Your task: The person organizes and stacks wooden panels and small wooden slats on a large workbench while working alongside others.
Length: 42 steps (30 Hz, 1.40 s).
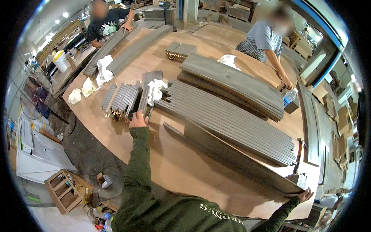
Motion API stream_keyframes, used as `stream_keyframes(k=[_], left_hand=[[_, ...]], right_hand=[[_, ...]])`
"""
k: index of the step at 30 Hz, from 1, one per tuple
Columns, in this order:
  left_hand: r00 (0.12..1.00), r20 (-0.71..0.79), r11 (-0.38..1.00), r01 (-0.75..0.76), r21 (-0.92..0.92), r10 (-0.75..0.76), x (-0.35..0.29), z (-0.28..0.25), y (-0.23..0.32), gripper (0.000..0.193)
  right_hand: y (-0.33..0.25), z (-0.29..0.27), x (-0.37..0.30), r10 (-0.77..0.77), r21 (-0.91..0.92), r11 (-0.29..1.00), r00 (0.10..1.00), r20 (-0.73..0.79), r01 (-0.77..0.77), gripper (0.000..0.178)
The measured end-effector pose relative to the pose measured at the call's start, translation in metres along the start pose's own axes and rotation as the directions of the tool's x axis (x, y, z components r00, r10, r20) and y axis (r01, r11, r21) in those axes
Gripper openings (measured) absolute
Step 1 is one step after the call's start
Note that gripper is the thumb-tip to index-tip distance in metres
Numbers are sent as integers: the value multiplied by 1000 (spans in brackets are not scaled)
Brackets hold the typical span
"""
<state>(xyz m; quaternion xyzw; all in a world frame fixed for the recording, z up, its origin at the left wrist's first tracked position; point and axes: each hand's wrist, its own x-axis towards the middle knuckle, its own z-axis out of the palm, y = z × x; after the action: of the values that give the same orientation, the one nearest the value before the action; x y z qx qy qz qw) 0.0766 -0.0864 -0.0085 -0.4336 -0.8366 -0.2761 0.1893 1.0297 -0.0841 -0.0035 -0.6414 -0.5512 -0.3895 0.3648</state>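
Note:
A long grey board (235,158) stands on its edge along the near side of the table. My right hand (305,195) is closed on its right-hand end. Across at the left, my left hand (138,120) has its fingers closed around the near end of a narrow grey slat (143,101). Just left of that hand lies a stack of short grey slats (125,98) with light brown ends. A crumpled white cloth (156,91) lies beyond my left hand. Behind the upright board, many long grey strips (232,120) lie side by side.
Wide grey boards (232,83) are piled farther back on the wooden table (166,162). Another person's hand (286,82) is near a water bottle (290,96) at right. A second person (110,23) handles boards at far left. A wooden frame (65,191) stands on the floor.

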Motion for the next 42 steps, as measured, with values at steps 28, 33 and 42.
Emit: stream_keyframes(k=[28,33,42], left_hand=[[994,61,957,-75,-281,95,39,-170,46,33],[876,345,904,-198,-378,337,3,-95,77,34],[591,721,923,-336,-188,362,-9,-113,95,73]], right_hand=[[-37,12,8,521,441,769,854,-12,-463,24],[-31,21,3,549,284,793,834,50,-539,29],[-17,15,-7,510,663,636,860,21,-394,31]])
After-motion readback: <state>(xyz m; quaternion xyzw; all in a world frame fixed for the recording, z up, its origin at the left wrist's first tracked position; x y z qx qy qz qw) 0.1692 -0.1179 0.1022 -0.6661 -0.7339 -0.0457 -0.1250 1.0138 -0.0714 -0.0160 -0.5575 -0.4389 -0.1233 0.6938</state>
